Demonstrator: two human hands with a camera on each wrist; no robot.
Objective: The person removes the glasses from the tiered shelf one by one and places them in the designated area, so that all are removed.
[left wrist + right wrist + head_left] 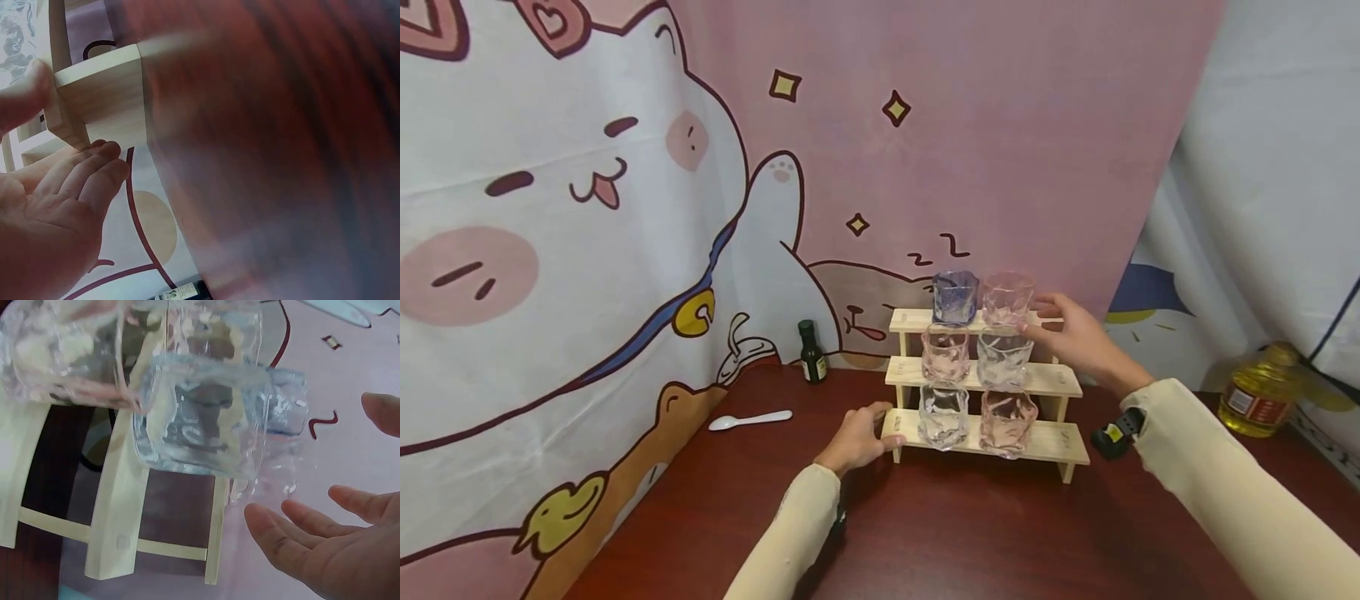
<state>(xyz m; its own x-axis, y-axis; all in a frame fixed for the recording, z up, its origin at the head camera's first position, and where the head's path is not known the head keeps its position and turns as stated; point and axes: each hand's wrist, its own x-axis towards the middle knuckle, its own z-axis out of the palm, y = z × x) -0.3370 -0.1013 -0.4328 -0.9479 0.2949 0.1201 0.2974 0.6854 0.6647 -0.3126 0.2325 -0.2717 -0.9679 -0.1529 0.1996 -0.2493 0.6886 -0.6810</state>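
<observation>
A three-step wooden shelf stand (1052,446) holds several wavy glass cups. On the top step are a blue-violet cup (955,298) and a pink cup (1006,298). The middle step bears a pale pink cup (945,354) and a clear cup (1003,358); a clear cup (943,417) and a pink cup (1006,422) stand on the lowest. My left hand (856,437) grips the left end of the lowest step, thumb at its front, fingers (103,178) behind. Beside the top pink cup, my right hand (1075,333) is spread with nothing held, fingers (272,534) apart from the thumb.
A white spoon (750,420) lies on the dark red table (970,533), left of the stand. Behind it stands a small dark green bottle (811,354). A yellow oil bottle (1258,392) is at the far right. Printed cloth (1037,125) hangs close behind the stand.
</observation>
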